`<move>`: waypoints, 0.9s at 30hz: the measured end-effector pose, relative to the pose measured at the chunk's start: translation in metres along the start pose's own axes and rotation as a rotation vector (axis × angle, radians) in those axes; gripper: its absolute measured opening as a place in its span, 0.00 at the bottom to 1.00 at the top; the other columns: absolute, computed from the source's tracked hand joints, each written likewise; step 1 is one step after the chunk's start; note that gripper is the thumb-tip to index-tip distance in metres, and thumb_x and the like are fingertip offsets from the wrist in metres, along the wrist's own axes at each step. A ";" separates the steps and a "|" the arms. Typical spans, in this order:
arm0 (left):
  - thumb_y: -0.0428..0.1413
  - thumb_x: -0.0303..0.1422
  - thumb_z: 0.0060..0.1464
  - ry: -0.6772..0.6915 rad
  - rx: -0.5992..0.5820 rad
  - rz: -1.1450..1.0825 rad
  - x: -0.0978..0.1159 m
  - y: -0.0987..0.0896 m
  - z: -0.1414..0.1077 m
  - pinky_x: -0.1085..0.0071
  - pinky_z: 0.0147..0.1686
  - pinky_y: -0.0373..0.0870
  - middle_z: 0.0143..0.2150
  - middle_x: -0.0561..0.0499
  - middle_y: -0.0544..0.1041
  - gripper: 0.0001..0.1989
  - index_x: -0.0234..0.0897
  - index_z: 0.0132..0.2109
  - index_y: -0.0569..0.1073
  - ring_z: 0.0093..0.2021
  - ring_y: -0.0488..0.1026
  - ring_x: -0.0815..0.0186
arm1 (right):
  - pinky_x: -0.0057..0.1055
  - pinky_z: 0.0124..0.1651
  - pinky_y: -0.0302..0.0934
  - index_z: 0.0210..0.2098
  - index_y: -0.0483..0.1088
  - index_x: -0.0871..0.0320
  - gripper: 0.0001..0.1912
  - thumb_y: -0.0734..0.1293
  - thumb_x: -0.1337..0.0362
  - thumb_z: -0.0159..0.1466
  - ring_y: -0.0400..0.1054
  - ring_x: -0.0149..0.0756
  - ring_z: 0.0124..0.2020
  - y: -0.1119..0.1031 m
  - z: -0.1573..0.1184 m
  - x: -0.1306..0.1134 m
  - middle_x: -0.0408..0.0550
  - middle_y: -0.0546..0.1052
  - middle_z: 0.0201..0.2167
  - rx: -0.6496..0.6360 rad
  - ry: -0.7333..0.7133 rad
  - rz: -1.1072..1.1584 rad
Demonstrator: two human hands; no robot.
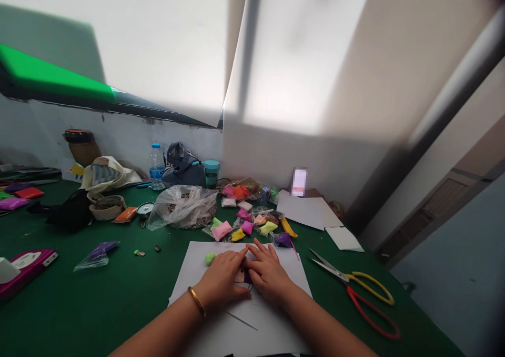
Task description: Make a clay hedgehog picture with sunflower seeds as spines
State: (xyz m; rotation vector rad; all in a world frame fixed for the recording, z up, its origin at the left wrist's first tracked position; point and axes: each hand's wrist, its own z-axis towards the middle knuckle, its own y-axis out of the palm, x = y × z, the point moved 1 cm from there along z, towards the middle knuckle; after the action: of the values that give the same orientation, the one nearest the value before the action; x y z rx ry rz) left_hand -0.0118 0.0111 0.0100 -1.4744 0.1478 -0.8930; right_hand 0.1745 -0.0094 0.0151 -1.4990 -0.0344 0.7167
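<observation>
On a sheet of white paper [276, 315], both my hands close in around a small piece of pale pink and purple modelling clay [240, 276], which they partly cover. My left hand [223, 277], with a gold bangle [196, 301] at the wrist, has its thumb and fingers on either side of the clay. From the right, my right hand [269, 275] rests its thumb and index finger on the purple part, its other fingers stretched forward. A green clay ball [210, 258] sits beside my left fingers. A thin needle-like tool [242, 320] lies near my left wrist.
Scissors [343, 277] with red and yellow handles lie open at right. Several bagged clay packets [244, 225] and a plastic bag [183, 207] are beyond the paper. A purple packet [98, 254] and a magenta power strip [33, 273] lie left. A phone [299, 182] stands at the back.
</observation>
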 end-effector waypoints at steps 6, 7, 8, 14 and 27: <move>0.70 0.42 0.38 0.007 0.009 -0.005 -0.002 0.001 -0.001 0.53 0.57 0.63 0.59 0.43 0.72 0.51 0.41 0.67 0.57 0.57 0.68 0.49 | 0.57 0.69 0.35 0.51 0.75 0.46 0.20 0.59 0.66 0.65 0.44 0.45 0.71 0.001 0.000 0.009 0.42 0.62 0.67 0.134 0.072 0.049; 0.70 0.42 0.38 0.009 0.010 -0.003 -0.002 0.001 -0.001 0.53 0.57 0.63 0.59 0.43 0.72 0.52 0.42 0.68 0.57 0.57 0.68 0.49 | 0.56 0.69 0.37 0.50 0.76 0.48 0.20 0.58 0.66 0.65 0.46 0.45 0.70 0.001 0.000 0.011 0.44 0.64 0.66 0.166 0.100 0.056; 0.70 0.42 0.38 0.011 0.010 0.001 -0.002 0.001 -0.001 0.53 0.57 0.63 0.59 0.43 0.72 0.52 0.42 0.68 0.57 0.57 0.68 0.49 | 0.56 0.69 0.37 0.50 0.76 0.49 0.20 0.58 0.66 0.65 0.47 0.46 0.70 0.001 0.000 0.012 0.45 0.65 0.65 0.183 0.118 0.058; 0.70 0.43 0.39 0.032 0.015 0.018 0.000 0.000 -0.003 0.53 0.57 0.64 0.57 0.44 0.73 0.49 0.42 0.66 0.59 0.56 0.68 0.49 | 0.58 0.69 0.33 0.51 0.75 0.44 0.21 0.59 0.66 0.64 0.45 0.46 0.71 0.001 -0.002 0.011 0.42 0.63 0.66 0.141 0.065 0.010; 0.66 0.45 0.45 0.107 0.001 0.106 0.007 -0.004 -0.007 0.54 0.58 0.62 0.57 0.48 0.72 0.34 0.45 0.59 0.69 0.56 0.67 0.51 | 0.59 0.68 0.34 0.49 0.77 0.43 0.20 0.60 0.68 0.63 0.47 0.46 0.70 -0.002 -0.009 0.016 0.42 0.63 0.66 0.182 0.069 -0.066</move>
State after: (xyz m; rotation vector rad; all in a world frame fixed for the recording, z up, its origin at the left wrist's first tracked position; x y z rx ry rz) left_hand -0.0127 0.0020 0.0161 -1.4052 0.3019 -0.8856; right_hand 0.1919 -0.0097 0.0100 -1.3406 0.0326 0.5985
